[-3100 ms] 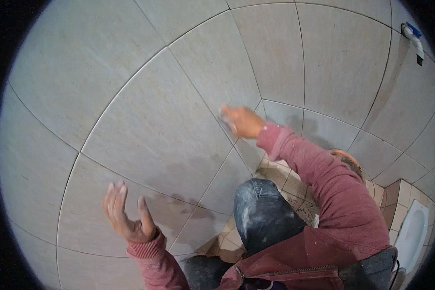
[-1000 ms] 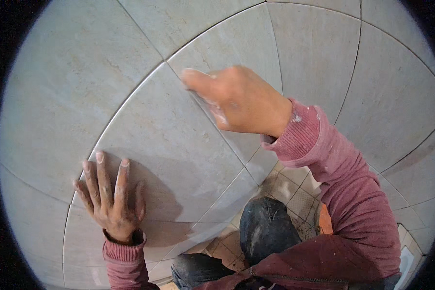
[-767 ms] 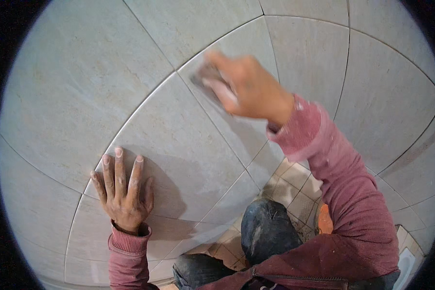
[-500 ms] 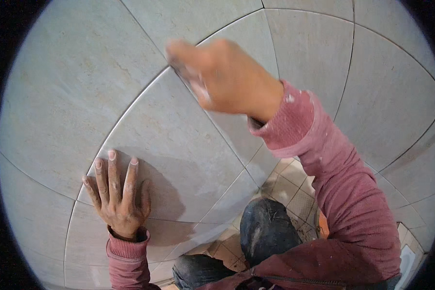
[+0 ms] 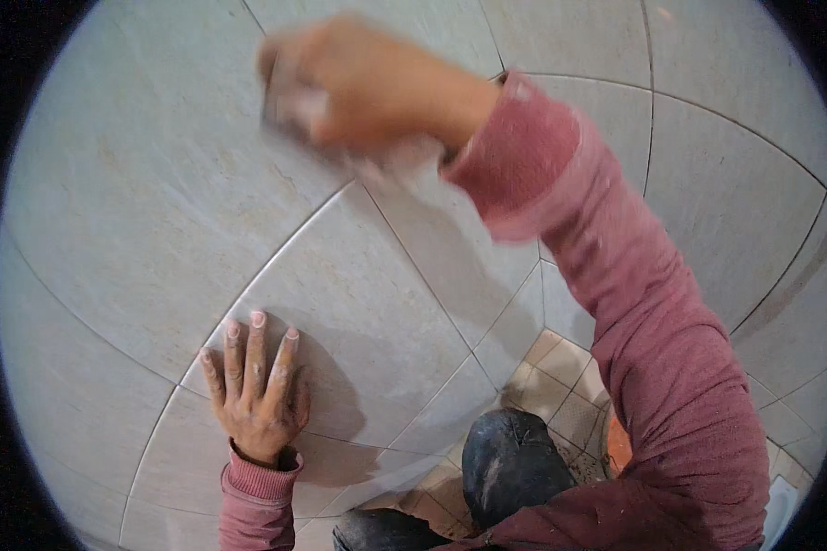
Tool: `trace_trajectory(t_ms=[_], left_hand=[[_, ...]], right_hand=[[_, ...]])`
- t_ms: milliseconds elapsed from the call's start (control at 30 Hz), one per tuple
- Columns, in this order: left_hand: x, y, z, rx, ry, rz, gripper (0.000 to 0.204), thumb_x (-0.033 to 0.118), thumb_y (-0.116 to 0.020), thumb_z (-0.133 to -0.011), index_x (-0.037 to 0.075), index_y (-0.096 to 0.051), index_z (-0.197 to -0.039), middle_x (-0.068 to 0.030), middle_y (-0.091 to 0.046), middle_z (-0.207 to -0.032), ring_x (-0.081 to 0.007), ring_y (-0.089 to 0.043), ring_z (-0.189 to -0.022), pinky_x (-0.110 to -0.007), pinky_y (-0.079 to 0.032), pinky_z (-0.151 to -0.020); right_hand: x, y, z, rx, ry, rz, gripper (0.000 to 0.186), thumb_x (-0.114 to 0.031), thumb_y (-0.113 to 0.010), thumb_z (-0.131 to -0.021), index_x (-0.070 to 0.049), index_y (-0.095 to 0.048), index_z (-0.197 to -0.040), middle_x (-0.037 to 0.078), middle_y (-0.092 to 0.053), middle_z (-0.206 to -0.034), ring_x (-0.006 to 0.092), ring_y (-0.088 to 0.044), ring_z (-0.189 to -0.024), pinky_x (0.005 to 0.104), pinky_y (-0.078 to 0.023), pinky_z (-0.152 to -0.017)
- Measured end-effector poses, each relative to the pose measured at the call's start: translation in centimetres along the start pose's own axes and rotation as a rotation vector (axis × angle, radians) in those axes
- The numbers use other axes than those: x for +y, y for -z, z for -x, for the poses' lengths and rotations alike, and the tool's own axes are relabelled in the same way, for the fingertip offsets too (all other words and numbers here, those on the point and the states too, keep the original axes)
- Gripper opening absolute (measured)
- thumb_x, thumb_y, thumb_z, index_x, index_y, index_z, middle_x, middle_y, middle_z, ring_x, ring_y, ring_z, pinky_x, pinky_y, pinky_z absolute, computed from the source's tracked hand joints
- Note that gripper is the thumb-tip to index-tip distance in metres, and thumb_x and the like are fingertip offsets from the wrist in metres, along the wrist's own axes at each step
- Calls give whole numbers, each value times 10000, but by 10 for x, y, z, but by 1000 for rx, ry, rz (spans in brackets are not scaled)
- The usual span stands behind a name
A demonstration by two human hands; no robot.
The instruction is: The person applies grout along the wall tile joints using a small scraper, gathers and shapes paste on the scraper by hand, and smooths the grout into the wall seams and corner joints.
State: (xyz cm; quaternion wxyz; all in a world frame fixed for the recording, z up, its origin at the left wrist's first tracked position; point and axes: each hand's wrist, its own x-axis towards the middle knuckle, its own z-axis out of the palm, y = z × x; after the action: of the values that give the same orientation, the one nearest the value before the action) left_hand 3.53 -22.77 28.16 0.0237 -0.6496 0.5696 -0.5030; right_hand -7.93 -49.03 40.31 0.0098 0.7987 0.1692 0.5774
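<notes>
My left hand (image 5: 255, 390) lies flat on the pale grey tiled wall (image 5: 129, 184), fingers spread and pointing up, tips just below a curving joint line, with whitish smudges on the skin. High up, my right hand (image 5: 358, 87) is blurred by motion, closed over a greyish thing against the tiles that I cannot make out, just above a crossing of joint lines. The pink sleeve of that arm stretches down to the lower right, and its shadow falls on the tiles.
Below, my jeans-clad knee (image 5: 515, 459) is over a small-tiled floor (image 5: 547, 372), grimy in places. An orange object (image 5: 620, 445) is partly hidden by my right arm. A white fixture (image 5: 779, 510) shows at the lower right, and the tiled walls meet in a corner.
My right hand has moved up and left along the joint lines, past their crossing. My left hand has come from off the wall to lie flat on it, shifting only slightly lately.
</notes>
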Motion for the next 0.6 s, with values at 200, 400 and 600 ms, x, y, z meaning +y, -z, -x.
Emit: trace_trajectory(t_ms=[200,400,600], left_hand=[[-2,-10,4,82,42,-43,347,258,-549,-759,254,-554,-1106,-26,-459,-1250,-235,-326,-1232,-433,-109,-1058],[0,-9,1,47,43,-45,365,282,-569,-750,234,-551,-1111,-42,-448,-1258,-255,-322,-1233,-440,-107,-1055],[1,-6,0,42,25,-44,355,278,-561,-771,183,-550,-1113,-74,-441,-1263,-283,-333,-1223,-446,-128,-1043]], right_hand=[[-89,-29,122,-386,-463,-253,149,-81,-557,-703,-46,-504,-837,175,-560,-618,336,-567,-549,398,-432,-462],[-23,0,67,294,-263,116,147,-63,-551,-696,-41,-492,-829,193,-550,-617,363,-547,-541,394,-437,-476],[-20,18,30,52,-311,-162,126,-132,-547,-749,-12,-557,-783,159,-620,-770,284,-599,-613,372,-440,-540]])
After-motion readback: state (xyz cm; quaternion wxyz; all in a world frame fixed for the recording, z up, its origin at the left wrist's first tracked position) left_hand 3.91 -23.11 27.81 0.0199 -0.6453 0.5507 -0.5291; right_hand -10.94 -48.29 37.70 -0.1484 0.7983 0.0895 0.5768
